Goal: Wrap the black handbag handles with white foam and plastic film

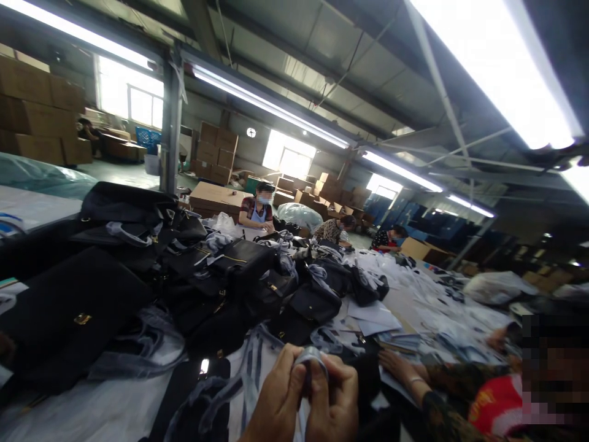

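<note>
At the bottom middle, my left hand (276,396) and my right hand (338,393) are close together, thumbs side by side. Both are closed on a bent strap (311,353) that looks wrapped in greyish clear film and loops up between the fingers. Part of the strap is hidden by the fingers. To the left of my hands lies a black bag (193,393) with a shiny metal clasp (204,366). More film-wrapped straps (252,356) trail over the white surface beside it.
Black handbags (248,261) are heaped across the table. A co-worker's hand (400,368) and camouflage sleeve (444,408) are close on the right, near stacked white sheets (375,316). Other people sit further back. Cardboard boxes (41,116) stand at the far left.
</note>
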{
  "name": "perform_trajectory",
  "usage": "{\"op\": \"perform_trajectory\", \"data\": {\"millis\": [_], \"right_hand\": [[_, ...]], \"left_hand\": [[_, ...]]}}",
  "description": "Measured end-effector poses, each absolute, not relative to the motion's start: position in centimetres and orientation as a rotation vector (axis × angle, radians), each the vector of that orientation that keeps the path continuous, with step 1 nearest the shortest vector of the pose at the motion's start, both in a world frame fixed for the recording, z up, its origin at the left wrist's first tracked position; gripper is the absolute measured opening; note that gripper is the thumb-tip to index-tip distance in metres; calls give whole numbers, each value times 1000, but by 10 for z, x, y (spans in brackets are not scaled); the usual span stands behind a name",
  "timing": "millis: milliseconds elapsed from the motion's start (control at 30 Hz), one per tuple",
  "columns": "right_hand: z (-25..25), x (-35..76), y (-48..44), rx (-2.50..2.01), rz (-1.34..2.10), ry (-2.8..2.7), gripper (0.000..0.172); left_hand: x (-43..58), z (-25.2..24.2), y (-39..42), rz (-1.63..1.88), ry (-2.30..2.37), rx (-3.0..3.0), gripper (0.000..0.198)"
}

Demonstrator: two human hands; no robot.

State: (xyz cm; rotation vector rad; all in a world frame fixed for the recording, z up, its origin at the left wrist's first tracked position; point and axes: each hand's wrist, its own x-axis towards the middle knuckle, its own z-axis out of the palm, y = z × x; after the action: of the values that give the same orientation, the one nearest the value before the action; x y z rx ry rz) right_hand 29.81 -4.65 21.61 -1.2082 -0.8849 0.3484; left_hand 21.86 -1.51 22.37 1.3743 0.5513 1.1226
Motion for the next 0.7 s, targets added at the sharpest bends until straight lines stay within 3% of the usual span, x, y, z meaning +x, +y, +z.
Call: {"op": "perform_trajectory", "data": {"millis": [100,233,367,500,700], "right_hand": [[224,313,-51,-1315,328,-1137,29],[248,341,-56,-1531,117,-1596,53],[256,357,-55,-1460,80,-1985,33],[242,357,-53,-1395,113,-1978,18],[228,348,-52,-1469,85,-1652,15]], "left_hand": [[210,219,-8,1129,590,1492,36],[203,207,4,1148,511,1922,37],[198,198,15,962,396,2233,35],[190,197,14,777,392,2129,35],[182,202,3,882,415,1744,37]]}}
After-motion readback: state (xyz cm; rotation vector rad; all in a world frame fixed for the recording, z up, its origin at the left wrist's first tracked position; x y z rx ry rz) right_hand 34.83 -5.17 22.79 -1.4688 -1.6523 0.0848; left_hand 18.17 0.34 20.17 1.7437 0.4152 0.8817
